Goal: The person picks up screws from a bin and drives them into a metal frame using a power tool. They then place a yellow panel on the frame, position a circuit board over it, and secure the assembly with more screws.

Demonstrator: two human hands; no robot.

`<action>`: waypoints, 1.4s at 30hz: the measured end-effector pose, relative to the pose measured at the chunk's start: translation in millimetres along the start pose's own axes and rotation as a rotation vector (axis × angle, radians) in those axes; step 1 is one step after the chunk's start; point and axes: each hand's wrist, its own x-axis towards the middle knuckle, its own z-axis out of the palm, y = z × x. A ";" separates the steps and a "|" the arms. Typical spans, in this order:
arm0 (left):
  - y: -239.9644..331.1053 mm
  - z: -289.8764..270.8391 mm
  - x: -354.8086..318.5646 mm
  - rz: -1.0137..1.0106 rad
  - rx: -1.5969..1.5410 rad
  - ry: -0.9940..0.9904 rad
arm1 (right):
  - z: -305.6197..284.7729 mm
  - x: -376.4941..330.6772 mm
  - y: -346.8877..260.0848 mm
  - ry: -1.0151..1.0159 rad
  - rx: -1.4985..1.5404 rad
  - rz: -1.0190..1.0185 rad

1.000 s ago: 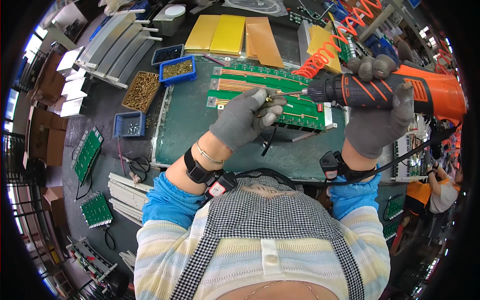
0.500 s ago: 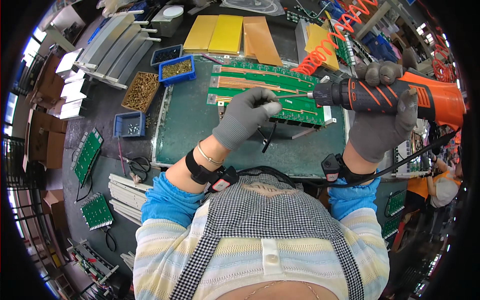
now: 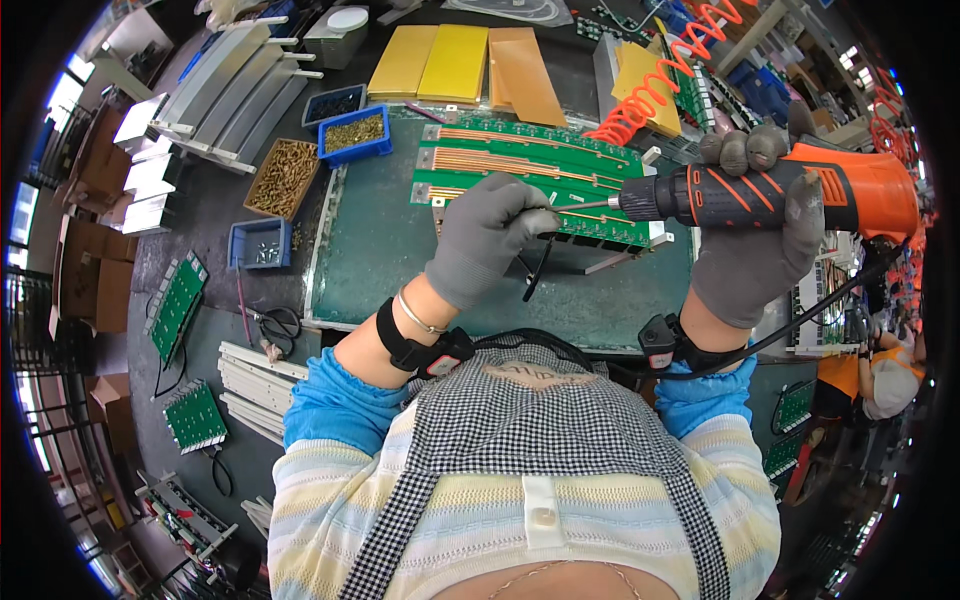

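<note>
My right hand [image 3: 755, 262], in a grey glove, is wrapped round an orange and black cordless drill [image 3: 745, 192]. Its long thin bit points left, with its tip at the fingers of my left hand [image 3: 492, 235]. That hand, gloved too, is closed in a pinch at the tip; whatever sits between the fingertips is too small to make out. Both are over the near side of a green circuit board [image 3: 590, 170] with copper-coloured strips. The board rests raised on the green work mat [image 3: 400, 270], with white brackets at its corners and a black piece hanging below its near edge.
To the left stand a blue bin of small brass-coloured parts [image 3: 355, 134], a box of brass-coloured pieces [image 3: 284, 178] and a blue bin of silver screws [image 3: 262, 246]. Yellow sheets [image 3: 452, 65] lie behind the board. An orange coiled hose [image 3: 645, 100] hangs at the far right.
The drill has shifted slightly left and its bit now slants down toward my left fingertips. My left hand stays pinched in nearly the same spot.
</note>
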 end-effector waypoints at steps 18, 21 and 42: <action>-4.6 -9.7 -1.2 -0.010 -0.131 -0.001 | -0.5 6.3 4.5 0.006 0.143 0.038; -4.0 -10.3 -4.4 -0.005 -0.135 0.055 | 2.8 4.8 6.4 0.038 0.176 0.039; -76.1 -69.0 -0.7 -0.371 -0.193 0.293 | 37.9 4.8 58.0 -0.055 -0.231 0.024</action>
